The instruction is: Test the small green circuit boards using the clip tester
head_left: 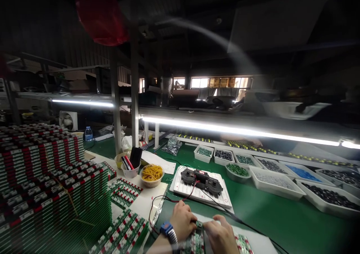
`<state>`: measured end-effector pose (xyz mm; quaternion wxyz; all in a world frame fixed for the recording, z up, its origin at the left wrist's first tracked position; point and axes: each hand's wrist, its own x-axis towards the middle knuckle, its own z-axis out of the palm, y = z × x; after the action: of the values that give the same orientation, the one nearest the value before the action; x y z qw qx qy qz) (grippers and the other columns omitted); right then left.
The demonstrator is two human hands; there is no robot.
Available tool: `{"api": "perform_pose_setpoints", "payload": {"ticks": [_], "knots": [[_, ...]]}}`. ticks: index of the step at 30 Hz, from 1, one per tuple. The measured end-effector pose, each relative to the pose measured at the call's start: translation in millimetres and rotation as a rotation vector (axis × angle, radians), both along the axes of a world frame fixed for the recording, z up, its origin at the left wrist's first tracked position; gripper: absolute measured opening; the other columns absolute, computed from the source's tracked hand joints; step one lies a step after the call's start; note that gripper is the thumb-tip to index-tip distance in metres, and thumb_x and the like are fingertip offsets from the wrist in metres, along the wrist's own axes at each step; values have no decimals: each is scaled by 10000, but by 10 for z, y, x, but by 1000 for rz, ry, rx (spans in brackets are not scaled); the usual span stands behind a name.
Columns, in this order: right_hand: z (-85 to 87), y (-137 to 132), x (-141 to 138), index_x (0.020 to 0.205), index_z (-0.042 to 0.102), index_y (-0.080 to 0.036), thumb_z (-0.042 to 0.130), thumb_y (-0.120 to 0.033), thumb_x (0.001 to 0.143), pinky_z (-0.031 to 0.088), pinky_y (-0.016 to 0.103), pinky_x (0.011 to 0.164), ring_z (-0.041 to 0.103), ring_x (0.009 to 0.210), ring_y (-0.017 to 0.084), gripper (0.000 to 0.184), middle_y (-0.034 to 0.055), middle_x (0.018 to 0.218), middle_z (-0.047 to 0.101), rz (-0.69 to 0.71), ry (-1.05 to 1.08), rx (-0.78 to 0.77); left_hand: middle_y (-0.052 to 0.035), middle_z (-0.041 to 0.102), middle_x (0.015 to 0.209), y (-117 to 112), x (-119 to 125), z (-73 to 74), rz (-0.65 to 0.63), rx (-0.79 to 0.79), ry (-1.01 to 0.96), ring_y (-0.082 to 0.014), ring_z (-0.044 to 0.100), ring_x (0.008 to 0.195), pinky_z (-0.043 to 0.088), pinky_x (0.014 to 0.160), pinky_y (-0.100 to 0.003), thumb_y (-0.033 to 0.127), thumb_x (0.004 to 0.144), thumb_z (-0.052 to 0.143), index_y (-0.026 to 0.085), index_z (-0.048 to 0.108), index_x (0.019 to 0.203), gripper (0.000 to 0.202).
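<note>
A small green circuit board (pixel 199 225) with a pale part on it sits between my two hands at the bottom centre. My left hand (pixel 182 219), with a blue-faced watch (pixel 168 229) on the wrist, pinches its left side. Fingers of my right hand (pixel 221 234) close on its right side, with the thumb partly hidden. Below them lie more green boards with red and white parts (pixel 197 243), partly cut off by the frame edge. Another such board panel (pixel 244 244) lies just right of my right hand.
Tall stacks of board panels (pixel 56 194) fill the left. Ahead is a white block (pixel 180 186) carrying a black wired device (pixel 201 181). A bowl of yellow rubber bands (pixel 152 173), a tub with markers (pixel 131 167) and trays of small parts (pixel 274 181) stand around. A lamp (pixel 225 128) hangs low.
</note>
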<state>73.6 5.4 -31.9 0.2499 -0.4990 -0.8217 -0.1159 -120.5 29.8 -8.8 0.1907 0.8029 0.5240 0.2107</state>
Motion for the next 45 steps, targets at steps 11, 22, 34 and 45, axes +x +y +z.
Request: {"api": "perform_pose_setpoints", "payload": {"ticks": [11, 22, 34, 45], "knots": [[-27, 4, -34, 852, 650, -311, 498, -4, 778, 327, 352, 871, 532, 1113, 256, 350, -84, 870, 706, -38, 20, -175, -34, 678, 940, 63, -10, 67, -3, -113, 19, -269, 517, 1013, 409, 889, -380, 353, 731, 722, 312, 758, 981, 255], [56, -11, -37, 782, 635, -279, 562, -95, 834, 328, 322, 772, 543, 956, 229, 204, -42, 755, 661, -38, 48, -94, -36, 649, 947, -50, 29, 39, 16, 18, 1, -233, 469, 1040, 354, 955, -343, 278, 757, 699, 281, 760, 953, 205], [-30, 131, -299, 859, 676, -320, 530, -30, 804, 385, 290, 824, 561, 972, 213, 329, -70, 795, 704, 42, 154, -82, -21, 656, 924, -31, -289, 120, 108, 16, 7, -224, 491, 990, 376, 904, -348, 287, 768, 677, 313, 760, 958, 209], [-172, 114, -325, 792, 665, -313, 570, -21, 800, 350, 331, 816, 579, 975, 229, 308, -88, 763, 695, 8, 93, -19, 8, 677, 958, 18, -296, -6, 85, -76, 19, -221, 529, 991, 407, 870, -329, 330, 743, 704, 344, 751, 970, 232]]}}
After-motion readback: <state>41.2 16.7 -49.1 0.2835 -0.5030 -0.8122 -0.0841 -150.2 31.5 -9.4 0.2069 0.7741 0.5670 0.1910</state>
